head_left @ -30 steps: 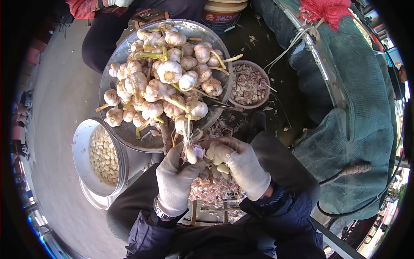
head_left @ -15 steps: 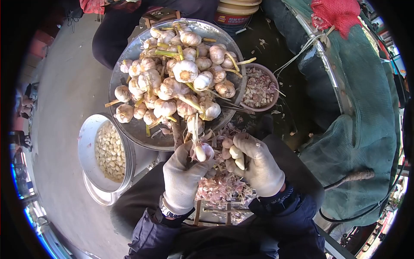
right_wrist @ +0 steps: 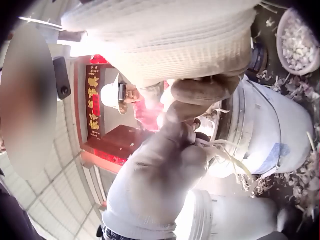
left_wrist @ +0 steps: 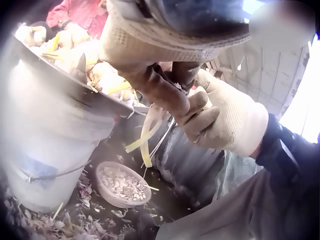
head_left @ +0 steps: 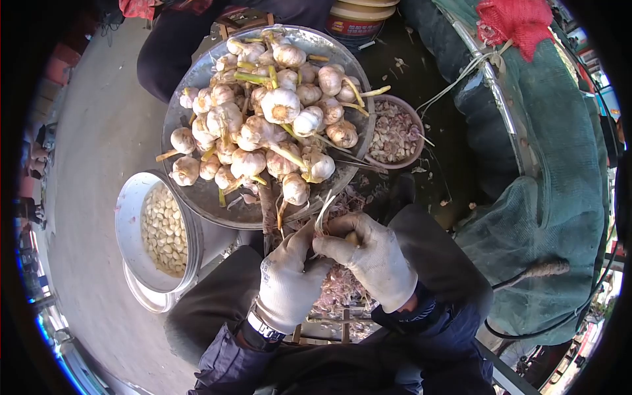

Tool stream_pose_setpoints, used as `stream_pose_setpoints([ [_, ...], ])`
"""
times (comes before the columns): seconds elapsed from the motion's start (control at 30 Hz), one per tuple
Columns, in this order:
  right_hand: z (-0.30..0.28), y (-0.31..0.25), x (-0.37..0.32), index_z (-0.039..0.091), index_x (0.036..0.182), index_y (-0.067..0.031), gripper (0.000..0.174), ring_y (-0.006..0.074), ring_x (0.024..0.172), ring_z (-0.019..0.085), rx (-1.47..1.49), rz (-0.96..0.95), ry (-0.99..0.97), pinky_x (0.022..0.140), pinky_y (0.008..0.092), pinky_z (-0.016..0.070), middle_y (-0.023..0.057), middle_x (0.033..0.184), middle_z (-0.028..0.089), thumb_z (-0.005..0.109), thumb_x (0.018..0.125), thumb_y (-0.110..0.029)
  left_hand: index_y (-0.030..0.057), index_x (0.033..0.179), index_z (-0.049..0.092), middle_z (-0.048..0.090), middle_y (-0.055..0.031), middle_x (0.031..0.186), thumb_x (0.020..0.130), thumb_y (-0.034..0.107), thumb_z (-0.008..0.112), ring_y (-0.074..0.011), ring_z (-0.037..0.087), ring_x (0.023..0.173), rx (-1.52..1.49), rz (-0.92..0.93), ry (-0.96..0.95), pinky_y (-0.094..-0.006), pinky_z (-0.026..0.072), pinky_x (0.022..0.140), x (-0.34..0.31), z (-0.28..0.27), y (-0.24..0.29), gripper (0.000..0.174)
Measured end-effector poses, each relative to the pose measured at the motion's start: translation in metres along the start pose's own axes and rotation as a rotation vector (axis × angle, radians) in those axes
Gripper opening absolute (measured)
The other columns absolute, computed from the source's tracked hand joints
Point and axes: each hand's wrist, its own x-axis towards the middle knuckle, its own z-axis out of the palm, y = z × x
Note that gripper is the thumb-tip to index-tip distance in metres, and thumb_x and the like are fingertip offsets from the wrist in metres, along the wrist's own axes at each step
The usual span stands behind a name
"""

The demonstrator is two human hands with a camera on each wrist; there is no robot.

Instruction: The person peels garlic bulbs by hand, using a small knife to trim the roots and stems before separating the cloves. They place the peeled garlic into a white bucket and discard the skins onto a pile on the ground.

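Note:
Both hands wear white knit gloves and meet over my lap. My left hand (head_left: 289,276) and right hand (head_left: 372,257) grip one garlic bulb between them; the bulb itself is mostly hidden by the fingers. Its pale stalk (head_left: 322,210) sticks up toward the tray. In the left wrist view the left fingers (left_wrist: 162,92) pinch at the bulb against the right hand (left_wrist: 230,125), and the yellow stalk (left_wrist: 146,142) hangs down. The right wrist view shows the left hand (right_wrist: 155,185) pressed up to the right thumb (right_wrist: 200,95), with the stalk (right_wrist: 231,154) between.
A wide metal tray (head_left: 191,197) piled with garlic bulbs (head_left: 280,105) rests on a white bucket (left_wrist: 45,145). A metal pot (head_left: 128,217) of peeled cloves stands at the left. A brown bowl (head_left: 395,135) lies beyond. Skins (head_left: 342,283) litter my lap. Another person's leg (head_left: 161,62) is opposite.
The hands, apart half a second ago with loose cloves showing in the right palm, have closed together round the bulb. The stalk now points up between them.

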Motion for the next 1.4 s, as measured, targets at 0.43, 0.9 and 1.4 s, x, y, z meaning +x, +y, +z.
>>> stream_pose_setpoints([
  [0.43, -0.01, -0.003, -0.007, 0.071, 0.111, 0.0035, 0.022, 0.0075, 0.073, 0.064, 0.388, 0.172, -0.115, 0.059, 0.0223, 0.0519, 0.0036, 0.088, 0.071, 0.065, 0.102, -0.016, -0.005, 0.122, 0.067, 0.075, -0.0078, 0.091, 0.086, -0.012, 0.07, -0.0115, 0.072, 0.075, -0.356, -0.237, -0.123, -0.0262, 0.0589, 0.068, -0.01, -0.002, 0.001, 0.037],
  [0.9, -0.008, -0.025, -0.046, 0.072, 0.109, -0.0006, 0.022, 0.0019, 0.06, 0.051, 0.537, 0.056, -0.204, 0.051, 0.0189, 0.0359, -0.0009, 0.086, 0.069, 0.068, 0.101, -0.021, -0.0062, 0.11, 0.067, 0.072, -0.0069, 0.092, 0.09, -0.012, 0.066, -0.013, 0.07, 0.074, -0.576, -0.249, -0.152, -0.0243, 0.0562, 0.068, -0.032, -0.036, 0.043, 0.021],
  [1.4, 0.031, -0.008, -0.153, 0.072, 0.112, 0.0012, 0.022, 0.0067, 0.085, 0.063, 0.463, -0.118, -0.133, 0.074, 0.0234, 0.0518, 0.0012, 0.097, 0.071, 0.071, 0.099, -0.016, -0.0067, 0.128, 0.066, 0.072, -0.0076, 0.098, 0.092, -0.011, 0.068, -0.0139, 0.072, 0.079, -0.71, -0.167, -0.104, -0.0266, 0.0591, 0.071, -0.155, -0.068, 0.068, 0.036],
])
